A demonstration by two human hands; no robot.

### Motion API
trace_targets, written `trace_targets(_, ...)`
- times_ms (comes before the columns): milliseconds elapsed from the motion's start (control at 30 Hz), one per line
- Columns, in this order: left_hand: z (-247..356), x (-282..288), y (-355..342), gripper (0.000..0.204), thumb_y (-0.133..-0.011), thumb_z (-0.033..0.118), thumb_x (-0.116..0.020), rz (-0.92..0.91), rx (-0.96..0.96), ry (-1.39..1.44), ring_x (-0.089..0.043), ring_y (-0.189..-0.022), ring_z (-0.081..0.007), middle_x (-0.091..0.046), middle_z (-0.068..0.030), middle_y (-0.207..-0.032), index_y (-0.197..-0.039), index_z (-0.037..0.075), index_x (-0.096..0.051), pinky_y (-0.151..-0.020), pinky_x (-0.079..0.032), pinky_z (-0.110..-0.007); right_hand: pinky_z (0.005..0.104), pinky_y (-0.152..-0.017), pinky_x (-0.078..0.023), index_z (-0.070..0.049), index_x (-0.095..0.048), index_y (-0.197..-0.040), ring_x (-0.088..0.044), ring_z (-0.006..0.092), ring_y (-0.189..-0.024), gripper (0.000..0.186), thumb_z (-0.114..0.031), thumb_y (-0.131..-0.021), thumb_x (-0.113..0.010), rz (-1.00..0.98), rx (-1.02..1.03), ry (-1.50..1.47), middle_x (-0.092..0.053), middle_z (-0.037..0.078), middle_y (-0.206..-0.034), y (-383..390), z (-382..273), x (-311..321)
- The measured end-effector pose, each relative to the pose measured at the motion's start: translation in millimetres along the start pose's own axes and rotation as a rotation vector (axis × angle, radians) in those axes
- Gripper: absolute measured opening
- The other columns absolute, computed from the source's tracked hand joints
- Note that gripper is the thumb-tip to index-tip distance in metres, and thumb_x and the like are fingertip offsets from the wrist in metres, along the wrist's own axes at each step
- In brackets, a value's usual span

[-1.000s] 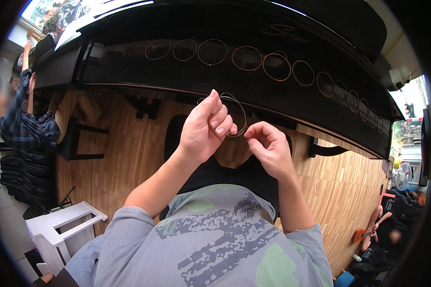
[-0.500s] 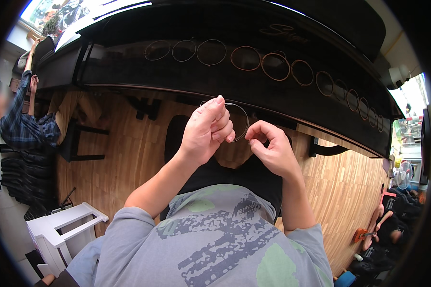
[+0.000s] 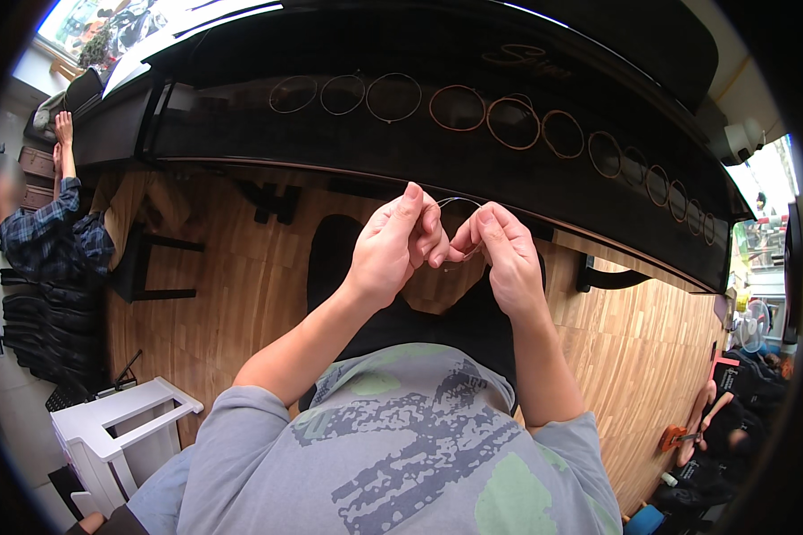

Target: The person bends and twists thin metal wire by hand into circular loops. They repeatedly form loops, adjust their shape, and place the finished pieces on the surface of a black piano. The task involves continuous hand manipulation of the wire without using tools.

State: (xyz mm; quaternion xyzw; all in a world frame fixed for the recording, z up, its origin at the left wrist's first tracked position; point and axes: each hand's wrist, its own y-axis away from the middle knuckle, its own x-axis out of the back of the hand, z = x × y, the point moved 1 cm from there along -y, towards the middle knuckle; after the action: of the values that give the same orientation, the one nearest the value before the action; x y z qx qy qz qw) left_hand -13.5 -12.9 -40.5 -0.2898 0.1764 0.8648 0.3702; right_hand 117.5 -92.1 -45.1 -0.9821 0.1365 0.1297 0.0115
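Observation:
Above my lap I hold a thin coiled metal string [image 3: 459, 199] between both hands. My left hand [image 3: 391, 248] is closed on one side of the loop, its thumb pointing up. With thumb and fingers pinched together, my right hand [image 3: 507, 259] grips the other side. Most of the coil is hidden behind my fingers; only its upper arc shows clearly. Beyond my hands, several similar coils lie in a row along the black piano [image 3: 241, 125]. Those at the left look silvery, such as one silvery coil [image 3: 393, 74]; farther right they are coppery, such as one copper coil [image 3: 459, 86].
The piano's front edge runs just beyond my hands. At the far left a person in a plaid shirt [image 3: 40, 218] sits by a black bench [image 3: 165, 293]. A white stand [image 3: 107, 419] is at lower left. People with an orange stringed instrument [image 3: 672, 438] are at lower right.
My right hand has moved left and up to meet the coil near my left hand, and now pinches it. The plaid-shirted person's arms have shifted.

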Motion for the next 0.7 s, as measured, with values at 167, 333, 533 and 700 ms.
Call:
trace_targets(167,2.5,5.1,-1.5,0.043,-0.103,0.037,-0.033,0.007,0.058,0.064,-0.059,-0.064,-0.017,-0.047,-0.0003,-0.058,-0.079,0.006,-0.053,-0.076,-0.052,-0.034,0.0164,-0.043,-0.027,-0.007,-0.052,-0.077,-0.037,0.0006,-0.049,0.031,-0.027,-0.1,-0.045,0.004,-0.13,-0.096,-0.051,-0.003,-0.067,-1.5,-3.1,8.8)
trace_targets(333,8.2,6.5,-1.3,0.044,-0.104,0.035,-0.027,-0.011,0.115,0.193,-0.06,-0.067,-0.0193,-0.048,0.0,-0.056,-0.078,0.008,-0.051,-0.082,-0.051,-0.04,0.018,-0.04,-0.021,-0.008,-0.048,-0.072,-0.03,0.0004,-0.043,0.034,-0.025,-0.1,-0.044,-0.043,-0.161,-0.259,-0.05,-0.001,-0.065,-2.7,-12.4,9.9)
trace_targets(533,9.5,7.9,0.9,0.045,-0.104,0.034,-0.024,-0.042,0.163,0.264,-0.062,-0.066,-0.0202,-0.049,0.0001,-0.055,-0.077,0.01,-0.05,-0.083,-0.052,-0.042,0.0186,-0.038,-0.017,-0.009,-0.043,-0.068,-0.026,0.0008,-0.04,0.036,-0.026,-0.099,-0.044,-0.072,-0.185,-0.342,-0.054,0.003,-0.064,-0.8,-11.9,11.9)
trace_targets(700,9.2,13.8,2.2,0.049,-0.104,0.034,-0.023,-0.085,0.155,0.177,-0.065,-0.073,-0.0225,-0.055,-0.003,-0.059,-0.083,0.005,-0.056,-0.082,-0.053,-0.041,0.0184,-0.038,-0.017,-0.01,-0.043,-0.065,-0.026,0.0003,-0.041,0.037,-0.026,-0.099,-0.044,0.001,-0.194,-0.204,-0.051,0.0,-0.058,0.3,-12.6,17.2)
